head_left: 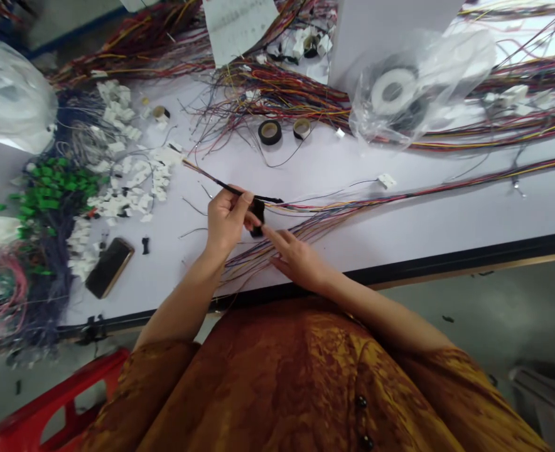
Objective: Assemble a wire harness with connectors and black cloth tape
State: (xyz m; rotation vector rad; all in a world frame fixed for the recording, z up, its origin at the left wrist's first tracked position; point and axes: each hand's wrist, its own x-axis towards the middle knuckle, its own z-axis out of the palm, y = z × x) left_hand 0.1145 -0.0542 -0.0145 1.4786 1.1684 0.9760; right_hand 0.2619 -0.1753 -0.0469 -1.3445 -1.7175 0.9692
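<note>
My left hand (226, 220) is closed in a pinch on a thin wire bundle (224, 184) partly wrapped in black tape. That bundle runs up left to a small white connector (176, 152). Against the left fingers is a dark black piece (257, 218), perhaps a tape roll seen edge-on; I cannot tell its kind. My right hand (301, 256) has its fingers stretched out, their tips at the lower edge of this black piece. Under both hands, loose multicoloured wires (324, 220) fan out and run right as a long harness.
Tape rolls (270, 132) lie beyond the hands. At the left are a phone (109, 267), white connectors (129, 188) and green connectors (54, 185). A plastic bag (393, 94) with a white roll sits behind. The table's dark edge (371, 275) runs in front of me; a red chair (65, 402) stands below.
</note>
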